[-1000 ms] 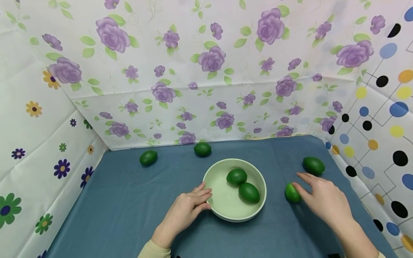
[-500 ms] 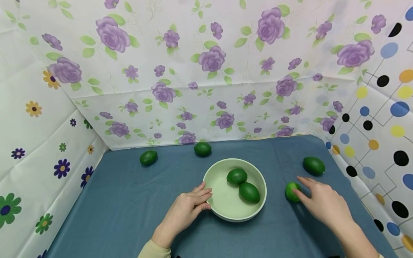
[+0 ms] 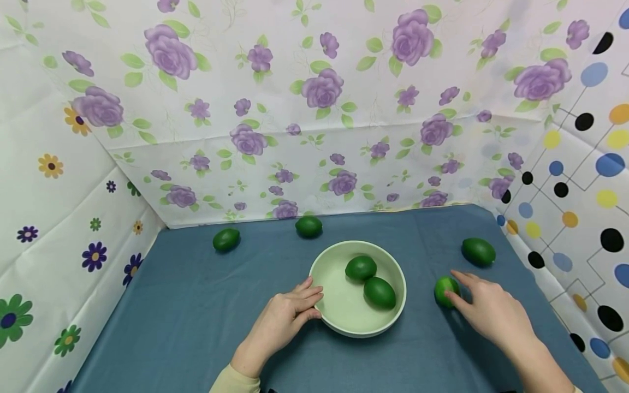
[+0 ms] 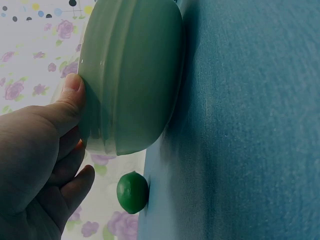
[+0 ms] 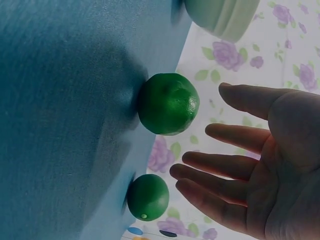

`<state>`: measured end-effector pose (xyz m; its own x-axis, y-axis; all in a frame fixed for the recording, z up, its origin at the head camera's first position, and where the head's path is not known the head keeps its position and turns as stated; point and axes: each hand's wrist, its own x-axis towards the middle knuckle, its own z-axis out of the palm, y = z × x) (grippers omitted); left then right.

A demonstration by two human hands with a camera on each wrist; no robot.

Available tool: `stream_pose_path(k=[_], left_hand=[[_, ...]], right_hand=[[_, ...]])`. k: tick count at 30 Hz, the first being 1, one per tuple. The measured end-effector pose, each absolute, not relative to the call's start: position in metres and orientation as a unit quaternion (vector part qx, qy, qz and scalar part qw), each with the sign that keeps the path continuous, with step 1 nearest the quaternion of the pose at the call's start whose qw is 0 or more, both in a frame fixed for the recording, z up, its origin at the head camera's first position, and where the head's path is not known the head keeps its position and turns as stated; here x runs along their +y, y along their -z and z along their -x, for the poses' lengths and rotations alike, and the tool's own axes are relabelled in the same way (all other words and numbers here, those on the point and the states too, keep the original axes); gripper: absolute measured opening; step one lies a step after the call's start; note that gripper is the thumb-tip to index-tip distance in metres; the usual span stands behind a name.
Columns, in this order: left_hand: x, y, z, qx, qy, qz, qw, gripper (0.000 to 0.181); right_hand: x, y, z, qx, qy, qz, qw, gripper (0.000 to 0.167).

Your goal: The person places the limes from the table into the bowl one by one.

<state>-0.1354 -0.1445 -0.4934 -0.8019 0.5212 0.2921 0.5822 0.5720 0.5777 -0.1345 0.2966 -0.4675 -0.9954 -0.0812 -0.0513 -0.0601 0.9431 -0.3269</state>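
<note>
The blue desk (image 3: 187,311) was backed by floral sheeting (image 3: 363,109). The bowl (image 3: 339,311) was touched by relaxed left fingers (image 3: 309,293), right fingers (image 5: 222,164) spread.

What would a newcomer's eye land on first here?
Probably the pale green bowl, low and central in the head view, with two green fruits inside and the left hand at its rim. Next, the right hand, beside a brighter fruit right of the bowl. Large purple flowers pattern the backdrop behind.
</note>
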Motion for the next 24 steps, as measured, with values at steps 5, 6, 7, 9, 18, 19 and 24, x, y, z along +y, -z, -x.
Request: stream_pose_path(k=[5, 6, 7, 9, 18, 19, 24], left_hand=[[-0.144, 0.493, 0.136, -0.886, 0.34, 0.311, 0.045, 0.049], [-0.144, 0.494, 0.136, -0.887, 0.338, 0.312, 0.046, 0.049], [-0.144, 0.494, 0.136, -0.887, 0.336, 0.313, 0.047, 0.049], [-0.145, 0.494, 0.136, -0.887, 0.33, 0.318, 0.053, 0.049], [-0.148, 0.493, 0.136, -0.89, 0.307, 0.334, 0.041, 0.049], [-0.148, 0.493, 0.136, -0.891, 0.305, 0.335, 0.039, 0.049], [-0.149, 0.493, 0.135, -0.89, 0.295, 0.343, 0.052, 0.049]], right_hand=[[0.297, 0.47, 0.135, 0.985, 0.162, 0.033, 0.039, 0.072], [0.298, 0.47, 0.136, 0.985, 0.162, 0.032, 0.043, 0.073], [0.298, 0.471, 0.136, 0.985, 0.161, 0.031, 0.046, 0.074], [0.298, 0.473, 0.138, 0.985, 0.16, 0.031, 0.053, 0.077], [0.293, 0.482, 0.144, 0.984, 0.164, 0.03, 0.069, 0.079], [0.292, 0.482, 0.144, 0.983, 0.166, 0.029, 0.069, 0.079], [0.288, 0.481, 0.148, 0.981, 0.173, 0.023, 0.081, 0.076]])
